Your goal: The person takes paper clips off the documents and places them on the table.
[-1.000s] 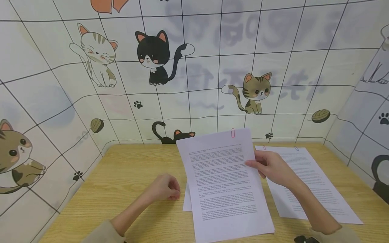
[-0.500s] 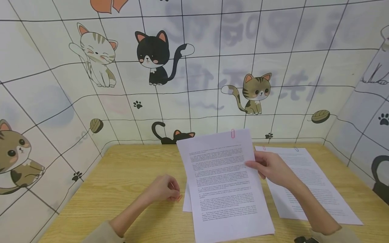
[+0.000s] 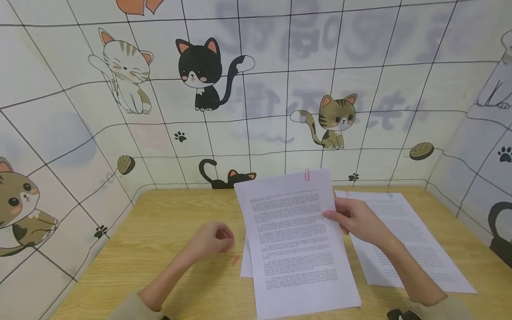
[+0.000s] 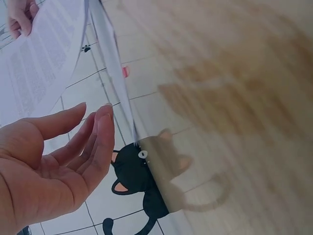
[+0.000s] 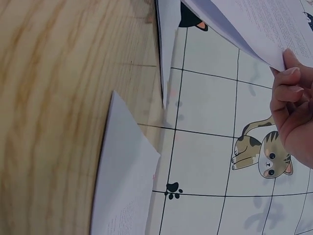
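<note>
My right hand pinches the right edge of a printed paper stack, tilted up from the table, with a pink paper clip on its top edge. To the left, my left hand hovers with thumb and fingers apart and nothing between them. Just below it, an orange-red paper clip lies on the table. In the left wrist view the left hand's fingers are loosely bent. The right wrist view shows the right thumb and fingers at the paper's edge.
More paper lies flat, partly hidden behind the held stack. At the right, another printed stack lies on the wooden table with two clips on its top edge. A cat-patterned wall covering encloses the back and sides.
My left hand has let go of the orange-red paper clip, which now lies on the table, and has moved slightly up and left. My right hand and its stack have stayed put.
</note>
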Available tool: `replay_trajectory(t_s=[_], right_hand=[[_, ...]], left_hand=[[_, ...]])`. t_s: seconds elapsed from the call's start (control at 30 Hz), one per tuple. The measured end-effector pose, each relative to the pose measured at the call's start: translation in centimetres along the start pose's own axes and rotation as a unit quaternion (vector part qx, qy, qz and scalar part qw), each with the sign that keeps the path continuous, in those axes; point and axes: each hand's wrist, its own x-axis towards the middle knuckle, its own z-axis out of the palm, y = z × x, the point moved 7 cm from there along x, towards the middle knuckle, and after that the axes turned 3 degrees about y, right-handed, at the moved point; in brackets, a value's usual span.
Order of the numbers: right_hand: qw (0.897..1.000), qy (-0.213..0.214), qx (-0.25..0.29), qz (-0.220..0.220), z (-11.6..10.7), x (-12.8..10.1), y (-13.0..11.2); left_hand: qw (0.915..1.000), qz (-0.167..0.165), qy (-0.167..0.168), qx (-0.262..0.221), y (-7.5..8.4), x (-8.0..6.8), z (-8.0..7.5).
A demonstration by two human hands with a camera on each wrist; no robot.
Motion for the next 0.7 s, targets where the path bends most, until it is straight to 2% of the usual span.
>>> replay_trajectory(t_s=[0.37,0.7], right_hand=[[1.0,-0.002,0.0,-0.003,0.1,0.1,0.3],[1.0,0.005,-0.005,-0.004,0.0,0.1,0.3]], left_hand=[[0.9962,-0.008,0.062,-0.061,1.4,0.3,-2.4],[0.9832,0.011,0.12,-0.137,3.0,0.1,-3.9]])
